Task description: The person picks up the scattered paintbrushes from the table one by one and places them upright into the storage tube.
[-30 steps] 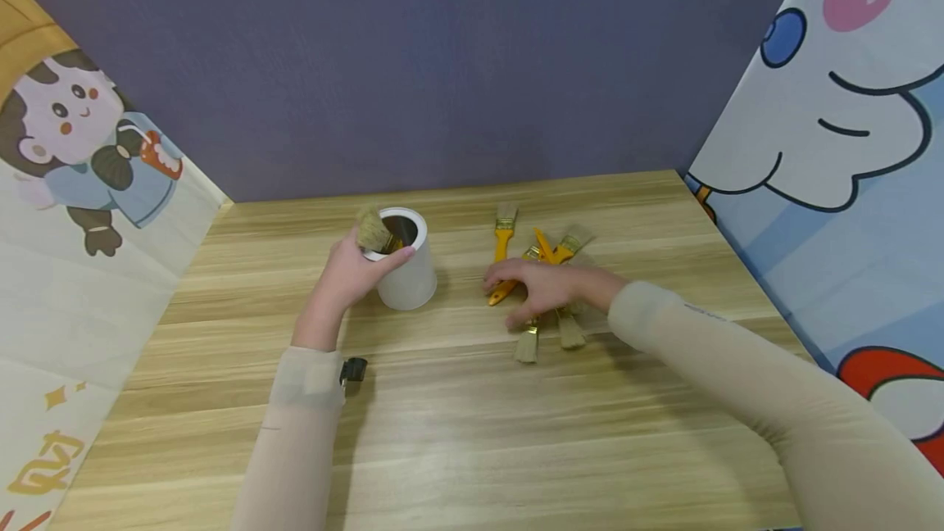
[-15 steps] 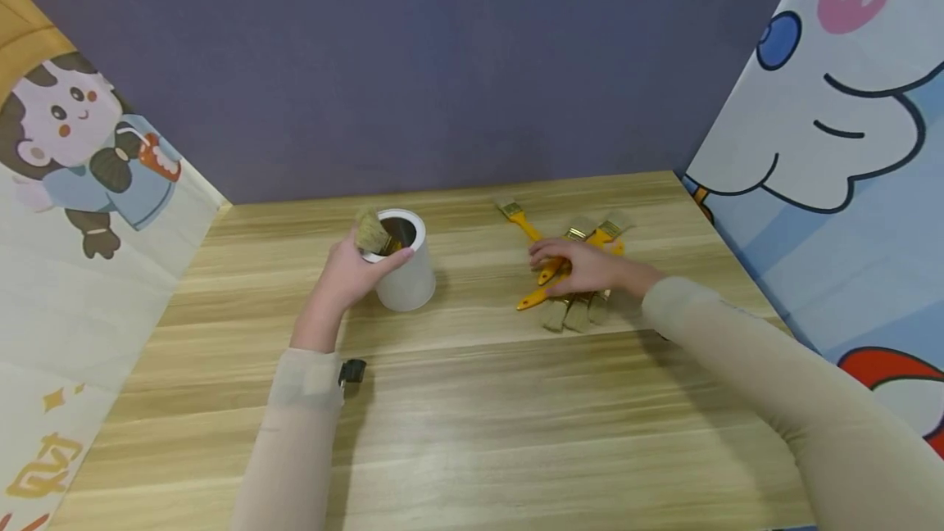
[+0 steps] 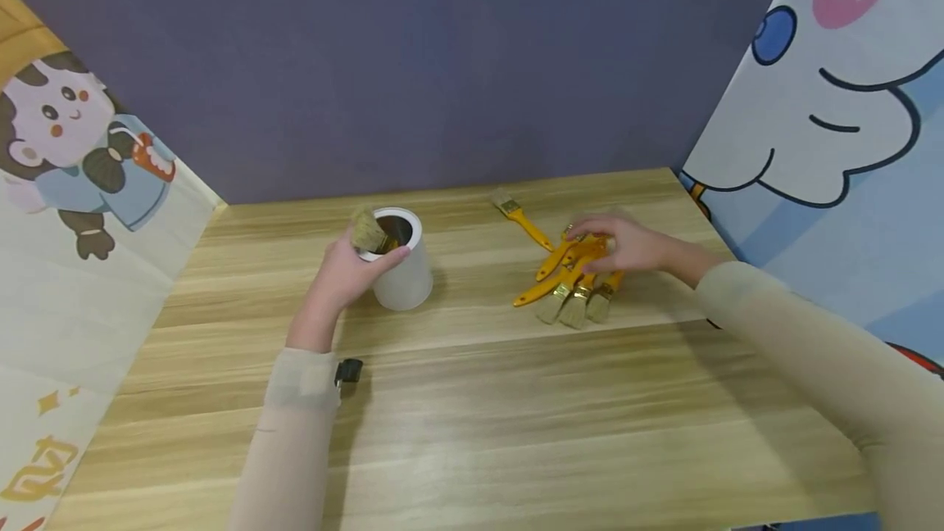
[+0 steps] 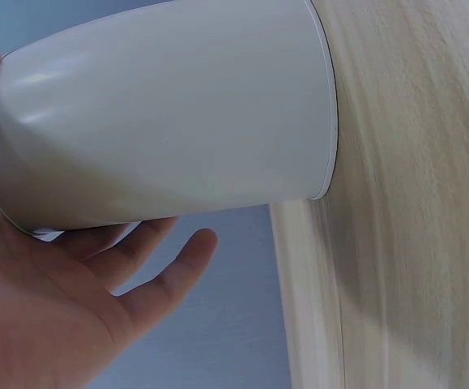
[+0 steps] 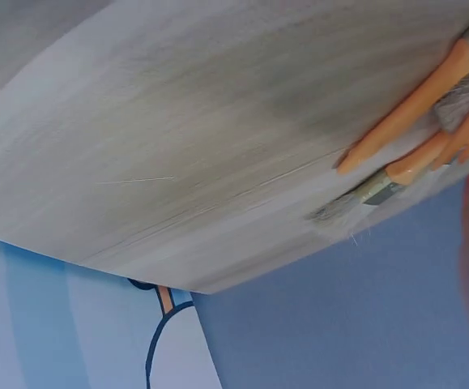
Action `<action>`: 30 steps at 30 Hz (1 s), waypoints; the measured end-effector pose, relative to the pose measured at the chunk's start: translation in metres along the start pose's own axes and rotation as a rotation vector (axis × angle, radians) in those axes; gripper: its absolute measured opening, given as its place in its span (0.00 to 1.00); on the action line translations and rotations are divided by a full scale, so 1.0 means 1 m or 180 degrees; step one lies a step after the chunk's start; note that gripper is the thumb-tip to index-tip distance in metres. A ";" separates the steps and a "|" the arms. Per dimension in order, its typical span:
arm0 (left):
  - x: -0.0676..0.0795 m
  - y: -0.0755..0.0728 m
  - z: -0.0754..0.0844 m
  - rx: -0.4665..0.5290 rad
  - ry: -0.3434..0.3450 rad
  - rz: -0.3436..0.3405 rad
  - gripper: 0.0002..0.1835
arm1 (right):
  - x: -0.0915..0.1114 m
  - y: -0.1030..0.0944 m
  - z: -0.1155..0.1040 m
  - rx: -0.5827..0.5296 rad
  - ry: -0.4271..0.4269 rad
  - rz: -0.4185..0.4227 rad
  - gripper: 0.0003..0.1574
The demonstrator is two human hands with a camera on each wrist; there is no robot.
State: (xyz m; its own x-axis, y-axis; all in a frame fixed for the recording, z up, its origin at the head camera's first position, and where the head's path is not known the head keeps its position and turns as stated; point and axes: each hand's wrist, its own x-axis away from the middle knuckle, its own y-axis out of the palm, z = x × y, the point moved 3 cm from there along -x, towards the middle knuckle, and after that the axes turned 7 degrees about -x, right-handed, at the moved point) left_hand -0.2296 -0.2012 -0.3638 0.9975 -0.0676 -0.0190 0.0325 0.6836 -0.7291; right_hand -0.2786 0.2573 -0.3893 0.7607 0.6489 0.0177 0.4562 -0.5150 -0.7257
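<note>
the left grip (image 3: 350, 275) holds the white can (image 3: 405, 277) by its rim; whether the right grip (image 3: 625, 243), over yellow-handled brushes (image 3: 581, 295), pinches any is unclear.

A smooth off-white cylindrical can (image 4: 165, 105) spans the upper left and centre of the frame, its axis roughly horizontal. Its base edge meets the light wood-grain tabletop (image 4: 437, 243) at right. The bare left hand (image 4: 64, 296), lower left, grips the can's left end. A flat blue-grey panel (image 4: 226, 324) occupies lower centre.
</note>
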 end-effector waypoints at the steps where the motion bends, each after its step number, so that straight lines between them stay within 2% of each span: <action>1: 0.000 0.000 0.000 -0.0001 -0.0002 0.0003 0.53 | 0.003 -0.001 -0.001 -0.0020 -0.0010 0.0006 0.35; 5: 0.000 -0.001 -0.001 0.0003 -0.0004 -0.0029 0.52 | 0.019 -0.001 -0.002 -0.0108 0.0067 0.0053 0.33; 12: 0.001 -0.001 0.000 -0.0001 -0.0017 -0.0052 0.53 | 0.040 0.010 0.006 0.0052 -0.0007 -0.0020 0.26; 19: 0.002 -0.002 0.001 0.0001 -0.0007 -0.0075 0.54 | 0.047 0.018 0.016 0.0043 0.0097 -0.0015 0.23; 23: 0.003 -0.002 0.000 -0.0007 -0.0019 -0.0078 0.53 | 0.049 0.022 0.018 0.0060 0.0132 -0.0099 0.22; 30: 0.001 -0.001 0.000 -0.0029 0.0034 -0.0039 0.51 | 0.052 0.026 0.021 0.0193 -0.0037 -0.0117 0.19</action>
State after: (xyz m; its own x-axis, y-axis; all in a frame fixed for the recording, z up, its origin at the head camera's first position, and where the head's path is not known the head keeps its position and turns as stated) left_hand -0.2283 -0.2019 -0.3637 0.9963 -0.0837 -0.0171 0.0441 0.6760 -0.7356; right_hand -0.2372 0.2892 -0.4217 0.7384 0.6733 0.0374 0.4546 -0.4560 -0.7651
